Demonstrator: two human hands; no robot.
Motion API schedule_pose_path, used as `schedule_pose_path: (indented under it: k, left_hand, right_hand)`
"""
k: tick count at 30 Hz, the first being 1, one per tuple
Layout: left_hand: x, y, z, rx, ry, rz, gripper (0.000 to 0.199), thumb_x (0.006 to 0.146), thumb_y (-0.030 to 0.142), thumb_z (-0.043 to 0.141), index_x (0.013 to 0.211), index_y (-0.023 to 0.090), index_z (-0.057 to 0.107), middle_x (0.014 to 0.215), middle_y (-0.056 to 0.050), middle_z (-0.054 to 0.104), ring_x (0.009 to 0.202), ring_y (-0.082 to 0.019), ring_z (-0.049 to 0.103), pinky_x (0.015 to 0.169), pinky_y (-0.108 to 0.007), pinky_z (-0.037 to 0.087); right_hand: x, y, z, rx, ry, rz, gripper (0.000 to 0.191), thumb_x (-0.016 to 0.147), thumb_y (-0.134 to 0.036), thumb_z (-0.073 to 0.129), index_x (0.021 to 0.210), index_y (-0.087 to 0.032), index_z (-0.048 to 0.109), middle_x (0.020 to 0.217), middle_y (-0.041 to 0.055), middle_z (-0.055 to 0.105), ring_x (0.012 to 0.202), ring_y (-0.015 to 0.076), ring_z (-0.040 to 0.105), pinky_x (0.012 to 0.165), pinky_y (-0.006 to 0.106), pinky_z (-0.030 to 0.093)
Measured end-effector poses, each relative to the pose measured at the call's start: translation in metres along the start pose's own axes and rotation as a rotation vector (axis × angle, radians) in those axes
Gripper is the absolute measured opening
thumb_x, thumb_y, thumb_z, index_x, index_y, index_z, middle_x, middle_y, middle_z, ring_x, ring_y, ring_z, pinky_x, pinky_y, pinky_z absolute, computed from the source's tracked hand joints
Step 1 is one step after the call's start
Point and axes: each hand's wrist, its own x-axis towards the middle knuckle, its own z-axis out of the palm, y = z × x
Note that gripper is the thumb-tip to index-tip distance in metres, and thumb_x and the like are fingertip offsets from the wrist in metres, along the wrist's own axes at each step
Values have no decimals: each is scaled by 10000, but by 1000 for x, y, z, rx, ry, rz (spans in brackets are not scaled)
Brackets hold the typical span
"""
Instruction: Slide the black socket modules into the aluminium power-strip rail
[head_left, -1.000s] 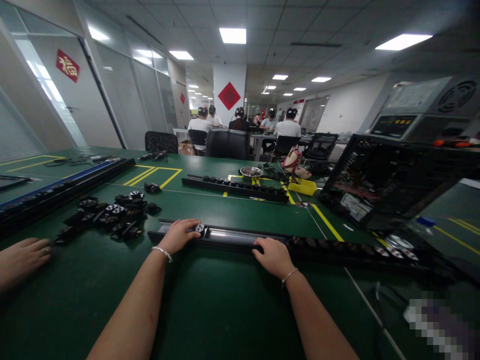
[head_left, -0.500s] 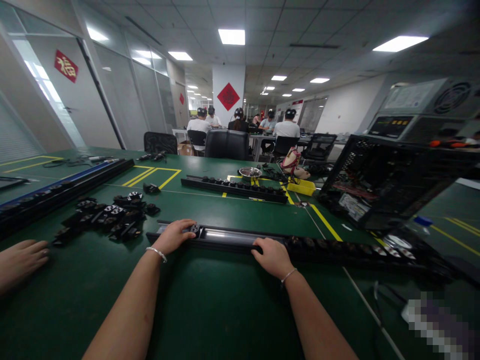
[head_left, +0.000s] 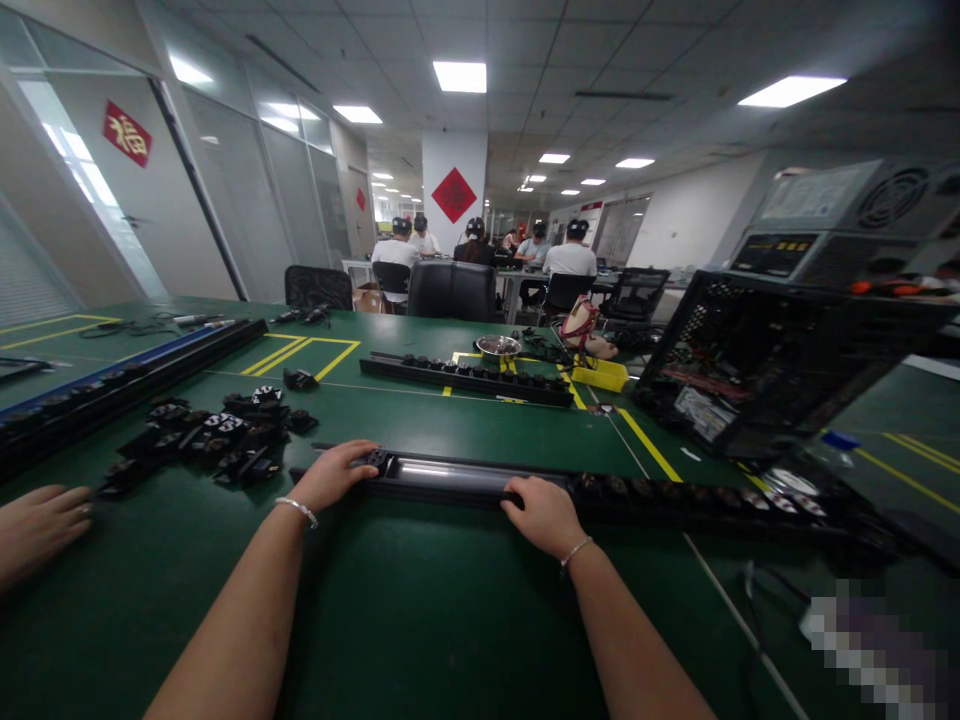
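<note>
A long black rail (head_left: 450, 478) lies across the table in front of me, its bare channel shining between my hands. Near its left end my left hand (head_left: 337, 472) is closed on a small black module (head_left: 379, 460) seated in the channel; part of the module is hidden by the fingers. My right hand (head_left: 545, 512) grips the front edge of the rail around its middle, fingers curled over it. Right of that hand, a row of similar modules (head_left: 660, 492) fills the rail. A loose pile of black modules (head_left: 217, 430) sits to the left of the rail.
Another person's hand (head_left: 45, 525) rests at the left edge. A second filled rail (head_left: 465, 380), a metal bowl (head_left: 498, 346) and a yellow tray (head_left: 601, 375) lie farther back. An open computer case (head_left: 765, 370) stands at right, and a longer rail (head_left: 150, 380) at left.
My left hand has moved a little to the left along the rail together with the small module. The right hand keeps its grip in the same place.
</note>
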Motion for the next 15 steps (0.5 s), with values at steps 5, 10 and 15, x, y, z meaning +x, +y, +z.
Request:
schedule_pose_path:
  k: [5, 10, 15]
  left_hand:
    - [-1, -6, -3, 27, 10, 9, 482, 691, 468, 515, 1086, 211, 613, 1222, -59, 577, 1117, -234, 524, 1011, -359, 362]
    - [-5, -9, -5, 60, 8, 8, 427, 738, 443, 496, 1108, 253, 593, 1248, -31, 562, 1135, -221, 510, 1011, -342, 351]
    - [-8, -11, -9, 89, 4, 8, 390, 760, 445, 477, 1112, 310, 579, 1253, 11, 558, 1150, -197, 496, 1019, -324, 336]
  right_hand:
    - [0, -1, -2, -1, -12, 3, 208, 820, -361, 459, 900, -250, 617, 879, 15, 633, 843, 157, 567, 729, 265, 361]
    - [0, 1, 0, 5, 3, -8, 213, 818, -362, 457, 911, -253, 615, 878, 16, 634, 841, 158, 566, 731, 268, 360]
    - [0, 1, 1, 14, 16, -19, 205, 813, -359, 459, 882, -247, 617, 858, 13, 634, 821, 160, 566, 714, 268, 359]
